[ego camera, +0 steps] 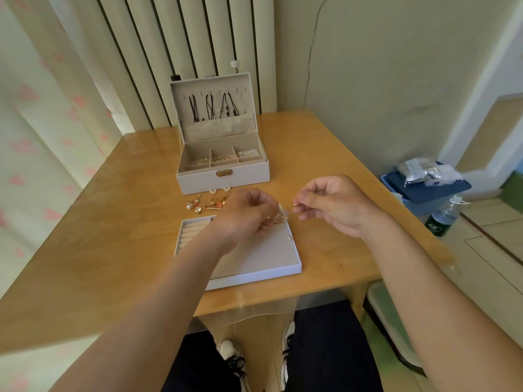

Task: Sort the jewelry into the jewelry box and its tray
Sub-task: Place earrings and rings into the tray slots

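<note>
Tabletop (pixel 325 154), tray (pixel 268 258) at near edge. Left hand (pixel 246 215) and right hand (pixel 335 206) pinch one jewelry piece (pixel 283 215); detail unreadable.

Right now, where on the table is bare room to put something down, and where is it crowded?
Bare wood: the table left of the jewelry box and tray, and right of the box beyond the right hand. The tray's flat near part is bare. Crowded: loose jewelry between box and tray, and the left hand above the tray's far edge.
</note>
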